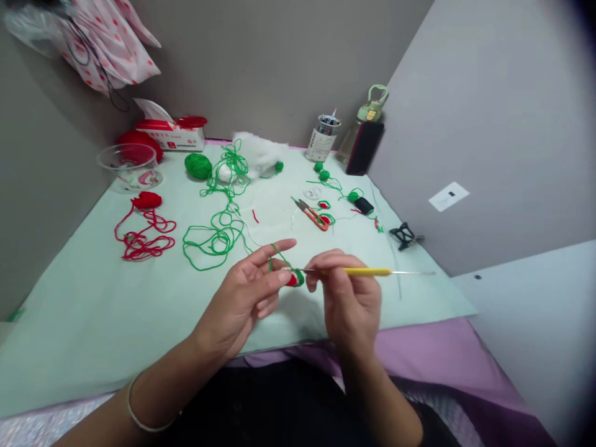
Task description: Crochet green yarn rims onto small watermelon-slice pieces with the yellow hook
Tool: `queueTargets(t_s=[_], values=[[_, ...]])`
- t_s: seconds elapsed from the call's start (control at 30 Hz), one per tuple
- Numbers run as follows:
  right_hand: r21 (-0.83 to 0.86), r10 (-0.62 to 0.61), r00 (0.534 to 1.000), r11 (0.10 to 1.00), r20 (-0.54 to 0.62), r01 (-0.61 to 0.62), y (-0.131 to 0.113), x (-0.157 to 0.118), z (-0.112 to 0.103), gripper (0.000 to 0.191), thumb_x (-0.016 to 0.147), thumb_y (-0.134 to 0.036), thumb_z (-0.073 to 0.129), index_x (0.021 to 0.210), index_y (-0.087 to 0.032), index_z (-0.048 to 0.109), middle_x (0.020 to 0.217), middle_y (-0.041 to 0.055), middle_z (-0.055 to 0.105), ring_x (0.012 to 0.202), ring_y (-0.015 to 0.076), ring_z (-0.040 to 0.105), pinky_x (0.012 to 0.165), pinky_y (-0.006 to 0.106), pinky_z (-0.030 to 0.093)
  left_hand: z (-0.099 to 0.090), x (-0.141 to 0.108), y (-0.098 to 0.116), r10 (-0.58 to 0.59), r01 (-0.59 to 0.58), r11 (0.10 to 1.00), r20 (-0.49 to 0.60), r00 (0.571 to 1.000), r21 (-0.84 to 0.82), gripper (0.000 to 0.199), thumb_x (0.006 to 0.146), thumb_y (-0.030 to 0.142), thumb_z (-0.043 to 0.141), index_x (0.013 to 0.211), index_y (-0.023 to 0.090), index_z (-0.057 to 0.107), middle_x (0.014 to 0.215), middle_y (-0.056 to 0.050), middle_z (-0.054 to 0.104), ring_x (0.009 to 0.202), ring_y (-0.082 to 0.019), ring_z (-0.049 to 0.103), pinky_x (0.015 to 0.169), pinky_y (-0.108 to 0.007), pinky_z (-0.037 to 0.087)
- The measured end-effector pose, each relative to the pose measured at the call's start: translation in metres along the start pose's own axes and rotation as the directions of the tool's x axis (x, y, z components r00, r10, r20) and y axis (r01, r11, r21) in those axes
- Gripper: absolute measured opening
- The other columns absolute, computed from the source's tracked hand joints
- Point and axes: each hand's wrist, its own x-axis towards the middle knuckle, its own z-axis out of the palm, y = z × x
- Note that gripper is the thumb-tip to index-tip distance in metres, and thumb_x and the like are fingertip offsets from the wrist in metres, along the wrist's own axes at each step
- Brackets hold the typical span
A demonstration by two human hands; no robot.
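Between the fingertips of my left hand (251, 288) is a small crochet piece (296, 278) in red, white and green. Green yarn (280, 253) loops over the raised index finger of that hand and runs down to the piece. My right hand (349, 292) grips a yellow-handled crochet hook (367, 272), held level, its left tip at the edge of the piece. A loose tangle of green yarn (216, 239) lies beyond my left hand. Orange thread snips (313, 215) rest on the table beside two small red and green pieces (327, 219).
Red yarn (148, 239), a clear tub (130, 167) and a tissue box (179, 136) stand left. White stuffing (261, 152) and a green ball (198, 166) lie at the back. A pen cup (323, 139), bottle (354, 133), phone (365, 148) and black clip (405, 236) are right.
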Motion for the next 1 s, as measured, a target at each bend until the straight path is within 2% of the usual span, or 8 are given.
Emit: queueTargets(t_s=[0.1,0.2,0.33,0.4,0.5,0.7,0.83,1.0], values=[[-0.095,-0.030,0.999,0.995,0.044,0.034,0.001,-0.002,0.002,0.021,0.103,-0.019,0.059,0.105,-0.027,0.078,0.095,0.0035,0.074,0.080,0.0164,0.067,0.067,0.031,0.055,0.002,0.000,-0.007,0.082,-0.079,0.992,-0.022,0.996,0.101,0.047,0.078,0.021,0.089,0.124,0.021,0.078,0.079,0.002,0.065,0.051,-0.003,0.043,0.042,-0.014,0.034],[-0.321,-0.171,0.981,0.927,0.092,0.192,0.003,-0.008,0.002,0.027,0.100,-0.013,0.062,0.114,-0.030,0.078,0.099,0.0040,0.075,0.087,0.0186,0.070,0.073,0.034,0.059,0.002,0.000,-0.012,0.137,-0.130,0.983,-0.045,0.990,0.130,0.052,0.077,0.021,0.090,0.127,0.022,0.076,0.081,0.002,0.066,0.053,-0.005,0.049,0.045,-0.015,0.040],[-0.493,-0.328,0.927,0.786,0.179,0.374,0.004,-0.012,-0.003,0.034,0.094,-0.009,0.068,0.117,-0.031,0.078,0.109,0.0071,0.076,0.096,0.0227,0.071,0.079,0.038,0.060,-0.001,0.002,-0.011,-0.048,0.048,0.998,-0.002,0.999,-0.045,0.044,0.080,0.024,0.089,0.122,0.016,0.079,0.064,0.007,0.052,0.045,-0.001,0.033,0.042,-0.013,0.034],[-0.402,-0.253,0.965,0.879,0.064,0.258,0.002,-0.009,-0.004,0.029,0.099,-0.011,0.062,0.113,-0.030,0.078,0.098,0.0054,0.075,0.086,0.0200,0.070,0.074,0.036,0.058,-0.003,0.004,-0.008,-0.097,0.098,0.989,0.014,0.995,-0.115,0.035,0.081,0.020,0.087,0.114,0.013,0.081,0.061,0.008,0.047,0.046,0.000,0.028,0.041,-0.011,0.030],[-0.141,-0.046,0.998,0.989,-0.052,0.039,-0.002,-0.003,-0.003,0.022,0.104,-0.019,0.057,0.103,-0.027,0.078,0.087,0.0032,0.070,0.071,0.0161,0.063,0.065,0.033,0.053,-0.003,0.005,-0.005,-0.037,0.036,0.993,-0.009,0.999,-0.116,0.033,0.079,0.016,0.088,0.111,0.017,0.082,0.064,0.008,0.050,0.046,0.000,0.030,0.041,-0.011,0.031],[-0.098,0.034,0.999,0.995,-0.002,-0.034,0.003,-0.001,0.000,0.016,0.101,-0.024,0.064,0.101,-0.026,0.079,0.093,0.0037,0.074,0.073,0.0154,0.064,0.069,0.033,0.055,0.002,0.001,-0.009,0.071,-0.069,0.995,-0.030,0.997,0.078,0.030,0.082,0.023,0.087,0.112,0.020,0.082,0.070,0.005,0.060,0.048,-0.004,0.049,0.048,-0.017,0.042],[0.094,0.158,0.987,0.983,-0.007,-0.157,0.006,0.000,-0.004,0.017,0.102,-0.031,0.063,0.098,-0.023,0.078,0.091,0.0035,0.075,0.069,0.0135,0.066,0.065,0.029,0.055,0.001,0.000,-0.009,0.074,-0.072,0.993,-0.022,0.997,0.098,0.026,0.085,0.024,0.084,0.110,0.020,0.082,0.063,0.006,0.056,0.050,-0.005,0.051,0.051,-0.019,0.042],[0.155,0.209,0.978,0.966,0.019,-0.209,0.002,0.005,-0.005,0.023,0.105,-0.034,0.059,0.096,-0.022,0.076,0.091,0.0041,0.076,0.068,0.0135,0.067,0.063,0.028,0.057,0.001,0.002,-0.007,0.087,-0.081,0.987,-0.035,0.996,0.141,0.028,0.083,0.025,0.085,0.110,0.020,0.082,0.070,0.005,0.059,0.050,-0.005,0.052,0.052,-0.021,0.042]])
